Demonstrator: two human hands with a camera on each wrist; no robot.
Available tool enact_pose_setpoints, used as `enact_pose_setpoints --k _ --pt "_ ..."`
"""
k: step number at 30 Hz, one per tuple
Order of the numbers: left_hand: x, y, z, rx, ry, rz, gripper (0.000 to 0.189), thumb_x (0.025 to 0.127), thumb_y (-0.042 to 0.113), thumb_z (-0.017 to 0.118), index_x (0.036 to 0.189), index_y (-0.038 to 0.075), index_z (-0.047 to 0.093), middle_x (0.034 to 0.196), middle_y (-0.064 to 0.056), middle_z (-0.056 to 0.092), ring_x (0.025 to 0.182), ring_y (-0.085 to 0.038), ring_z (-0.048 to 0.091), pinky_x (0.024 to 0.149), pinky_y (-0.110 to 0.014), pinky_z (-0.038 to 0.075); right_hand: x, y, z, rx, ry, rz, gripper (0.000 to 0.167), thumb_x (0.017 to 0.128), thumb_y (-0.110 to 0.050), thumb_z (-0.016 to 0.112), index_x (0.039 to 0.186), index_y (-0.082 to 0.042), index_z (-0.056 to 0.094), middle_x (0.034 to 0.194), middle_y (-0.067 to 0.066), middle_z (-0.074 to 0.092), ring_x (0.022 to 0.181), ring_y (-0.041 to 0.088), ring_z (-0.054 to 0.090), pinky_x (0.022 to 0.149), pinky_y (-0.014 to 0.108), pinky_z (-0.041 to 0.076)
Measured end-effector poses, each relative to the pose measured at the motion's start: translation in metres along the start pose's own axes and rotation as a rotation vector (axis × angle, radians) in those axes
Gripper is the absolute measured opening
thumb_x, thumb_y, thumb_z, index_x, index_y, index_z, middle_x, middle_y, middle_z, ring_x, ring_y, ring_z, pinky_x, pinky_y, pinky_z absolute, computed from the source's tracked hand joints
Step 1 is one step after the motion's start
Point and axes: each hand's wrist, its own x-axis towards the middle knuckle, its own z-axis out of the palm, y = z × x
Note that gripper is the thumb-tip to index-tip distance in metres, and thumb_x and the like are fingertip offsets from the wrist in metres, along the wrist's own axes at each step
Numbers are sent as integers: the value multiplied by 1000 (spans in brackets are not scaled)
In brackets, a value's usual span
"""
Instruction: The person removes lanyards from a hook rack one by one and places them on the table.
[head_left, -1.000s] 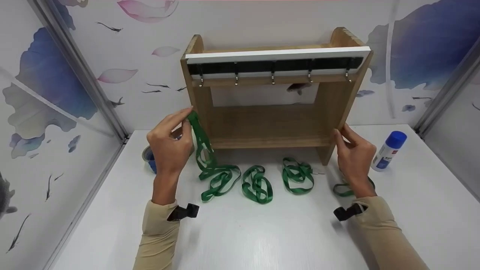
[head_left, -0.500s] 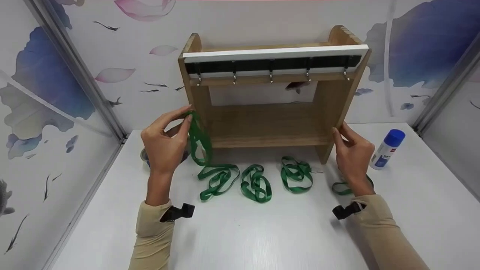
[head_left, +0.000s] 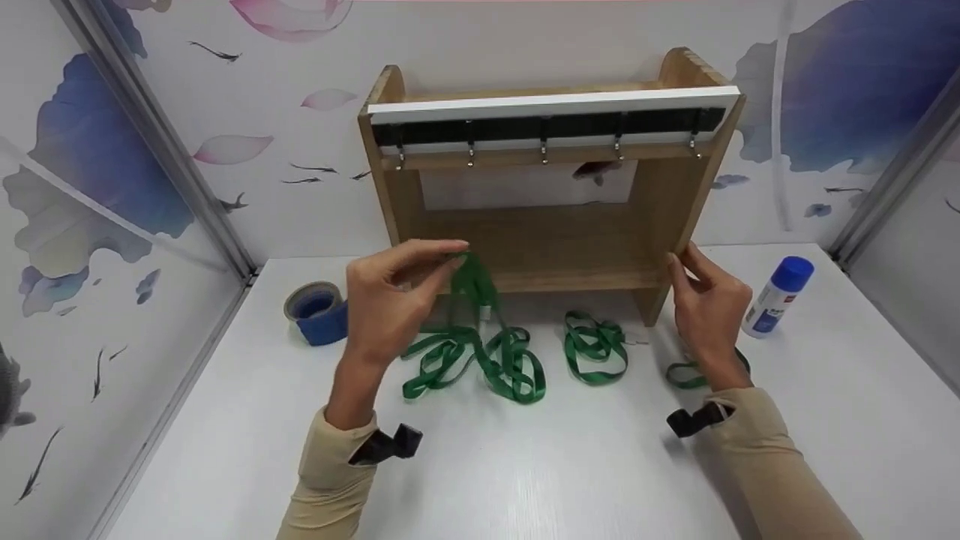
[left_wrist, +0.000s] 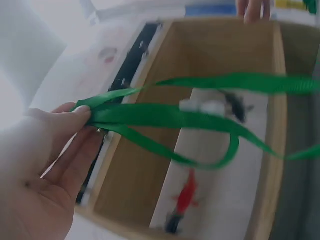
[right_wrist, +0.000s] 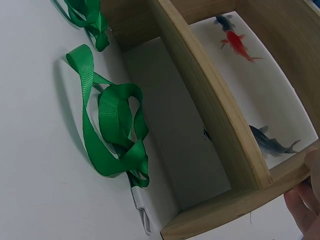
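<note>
Thumb and fingertips of my left hand (head_left: 390, 304) pinch a green ribbon lanyard (left_wrist: 150, 116) at its top end. The lanyard hangs in loops before the small wooden shelf (head_left: 570, 236), and a white clip (head_left: 485, 313) shows among its strands. In the head view its lower part overlaps green lanyards (head_left: 525, 386) lying on the table. My right hand (head_left: 714, 315) grips the front edge of the shelf's right side panel between thumb and fingers. Across the shelf's upper front runs a black strip (head_left: 510, 129) with several metal hooks (head_left: 544, 155), no lanyard on them.
Another coiled lanyard (head_left: 596, 352) lies in front of the shelf, and one more (head_left: 684, 376) is partly behind my right wrist. A blue tape roll (head_left: 322, 322) sits at the left. At the right stands a glue stick (head_left: 776, 300) with a blue cap. Printed walls enclose the table.
My left hand has moved right and slightly down with the lanyard, from the shelf's left side to before its lower opening. The tape roll shows more now. My right hand stays on the panel.
</note>
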Motion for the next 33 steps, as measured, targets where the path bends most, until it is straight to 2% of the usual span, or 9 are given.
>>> enact_pose_setpoints --k 5,9,13,15,17,23,28,31,33 --pt "-9 13 47 -205 -124 37 18 98 6 79 116 8 84 114 -6 84 107 -17 82 95 -36 67 0 1 -1 -3 3 1 42 106 -32 72 147 -28 65 142 -2 71 130 23 73 92 14 59" --pt "-21 13 80 -336 -315 32 17 100 5 78 116 3 83 114 -11 84 108 -16 81 94 -36 67 0 2 -1 -2 2 13 42 106 -33 72 147 -29 65 143 -3 71 130 22 73 92 15 59" --pt "-32 4 94 -355 -534 -66 17 101 7 76 117 5 82 116 -10 83 109 -10 80 95 -32 66 0 2 0 9 6 -1 42 106 -31 72 147 -30 65 142 -2 71 129 23 74 91 15 59" --pt "-36 -3 96 -343 -612 -127 19 101 8 76 119 6 82 117 -8 83 110 -8 79 97 -29 65 1 2 1 9 10 -13 42 106 -31 72 147 -29 65 141 -2 72 127 23 74 90 14 59" --pt "-40 -7 99 -332 -666 -160 20 101 8 76 120 7 81 118 -7 82 110 -7 78 100 -27 64 1 2 1 9 9 -18 42 106 -31 73 147 -30 65 141 -2 72 127 24 74 90 14 59" --pt "-50 -11 119 -272 -733 -209 20 103 11 76 123 10 79 119 -3 82 110 -2 76 104 -21 60 3 -1 0 14 2 -18 41 106 -31 73 146 -30 65 141 -3 72 128 24 74 89 12 58" --pt "-65 -14 141 -225 -732 -331 18 103 10 75 121 11 78 120 -3 80 108 0 74 99 -16 60 3 0 0 0 7 -11 41 105 -32 73 146 -30 66 141 -4 72 128 23 74 89 13 59" --pt "-76 -16 154 -166 -721 -374 15 104 8 73 117 10 78 118 -1 78 106 0 73 97 -18 61 2 0 0 -8 9 -10 42 105 -32 73 146 -30 66 141 -3 72 128 22 74 89 13 58" --pt "-82 -19 160 -98 -724 -373 13 104 8 73 115 11 78 115 1 79 103 1 72 95 -18 62 1 0 1 -7 7 -9 41 105 -32 73 146 -29 66 141 -3 72 128 22 74 89 12 58"
